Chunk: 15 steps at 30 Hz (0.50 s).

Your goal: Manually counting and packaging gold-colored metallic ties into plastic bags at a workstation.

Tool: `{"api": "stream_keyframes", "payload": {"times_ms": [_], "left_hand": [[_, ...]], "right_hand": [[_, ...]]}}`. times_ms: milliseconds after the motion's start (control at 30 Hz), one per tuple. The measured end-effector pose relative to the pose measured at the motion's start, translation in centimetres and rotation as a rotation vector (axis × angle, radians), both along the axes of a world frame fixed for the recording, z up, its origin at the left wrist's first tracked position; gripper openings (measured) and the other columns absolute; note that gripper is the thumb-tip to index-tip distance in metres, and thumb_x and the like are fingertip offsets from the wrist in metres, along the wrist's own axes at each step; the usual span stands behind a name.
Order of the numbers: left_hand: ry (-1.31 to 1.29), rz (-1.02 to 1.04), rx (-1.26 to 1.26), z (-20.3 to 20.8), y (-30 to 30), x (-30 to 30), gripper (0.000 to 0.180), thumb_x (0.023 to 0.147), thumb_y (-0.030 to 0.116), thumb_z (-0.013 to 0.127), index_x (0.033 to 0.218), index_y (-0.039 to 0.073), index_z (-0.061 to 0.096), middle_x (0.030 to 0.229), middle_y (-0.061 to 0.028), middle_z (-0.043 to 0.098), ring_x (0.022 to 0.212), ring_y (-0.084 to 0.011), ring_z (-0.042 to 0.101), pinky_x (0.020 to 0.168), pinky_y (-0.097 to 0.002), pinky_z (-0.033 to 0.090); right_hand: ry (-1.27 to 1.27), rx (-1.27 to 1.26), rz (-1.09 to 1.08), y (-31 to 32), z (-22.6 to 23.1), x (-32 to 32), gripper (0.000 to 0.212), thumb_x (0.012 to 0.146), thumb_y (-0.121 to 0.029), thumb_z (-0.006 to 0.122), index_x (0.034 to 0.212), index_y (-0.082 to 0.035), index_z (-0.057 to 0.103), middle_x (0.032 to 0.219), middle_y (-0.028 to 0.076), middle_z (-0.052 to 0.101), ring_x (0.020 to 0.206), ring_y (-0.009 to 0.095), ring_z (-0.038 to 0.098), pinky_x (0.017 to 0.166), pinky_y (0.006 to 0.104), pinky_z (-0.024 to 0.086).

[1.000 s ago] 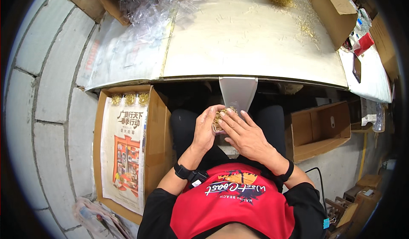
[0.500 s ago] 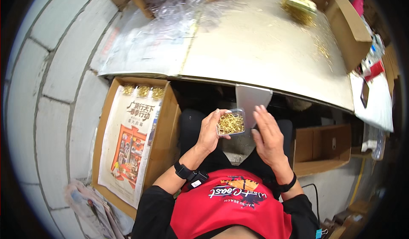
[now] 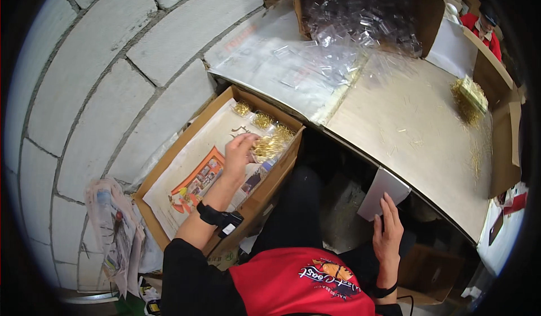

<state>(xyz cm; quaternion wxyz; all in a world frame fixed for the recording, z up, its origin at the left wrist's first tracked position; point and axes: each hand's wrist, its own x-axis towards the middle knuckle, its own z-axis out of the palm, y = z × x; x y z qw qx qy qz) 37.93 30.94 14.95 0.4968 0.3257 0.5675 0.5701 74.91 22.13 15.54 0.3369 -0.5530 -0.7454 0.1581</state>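
My left hand (image 3: 239, 155) reaches into the cardboard box at the left, its fingers closed on the edge of a small clear plastic box filled with thin gold-coloured metal pieces (image 3: 268, 147). That small box lies low over the newspaper lining, close to a row of similar gold-filled boxes (image 3: 263, 120) at the far end. My right hand (image 3: 389, 231) holds nothing, fingers stretched and apart, beside a pale flat panel (image 3: 384, 194) that hangs at the table's front edge. The exact kind of the gold pieces is too small to tell.
The cardboard box (image 3: 163, 234) stands left of my legs, against a block wall (image 3: 107, 85). On the table (image 3: 411, 124), a large carton (image 3: 434, 12) spills clear plastic boxes (image 3: 360, 26). A pile of gold pieces (image 3: 466, 103) sits at the right. Another person (image 3: 486, 31) is far right.
My view has turned left. The left hand has carried the gold-filled plastic box from above my lap into the cardboard box. My right hand stays open near the panel.
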Motion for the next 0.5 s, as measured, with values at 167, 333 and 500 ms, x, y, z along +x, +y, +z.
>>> {"api": "stream_keyframes", "payload": {"times_ms": [167,333,500], "left_hand": [[0.001,0.025,-0.147,-5.4,3.0,-4.5,0.014,0.089,0.018,0.055,0.091,0.004,0.055,0.077,-0.0034,0.057,0.063,-0.0115,0.058,0.058,-0.0281,0.054],[-0.059,-0.061,-0.212,-9.2,5.9,-2.2,0.010,0.084,0.011,0.059,0.088,0.004,0.053,0.078,-0.0056,0.053,0.066,-0.0163,0.056,0.057,-0.0318,0.054],[0.432,-0.117,-0.354,-7.8,7.5,-1.7,0.023,0.082,0.019,0.063,0.098,0.002,0.063,0.080,-0.0047,0.060,0.070,-0.0138,0.058,0.059,-0.0284,0.049]], "right_hand": [[-0.001,-0.083,-0.027,0.9,-1.6,-1.1,0.038,0.081,0.005,0.056,0.119,0.000,0.053,0.128,0.017,0.052,0.112,0.034,0.055,0.092,0.0363,0.046],[-0.075,-0.111,-0.018,3.4,-1.9,2.7,0.034,0.079,0.001,0.061,0.113,-0.001,0.055,0.124,0.016,0.054,0.107,0.035,0.057,0.087,0.0373,0.049],[-0.168,0.014,0.046,7.5,-1.0,9.6,0.032,0.078,-0.006,0.064,0.109,-0.002,0.057,0.118,0.016,0.057,0.099,0.032,0.060,0.080,0.0369,0.052]]}}
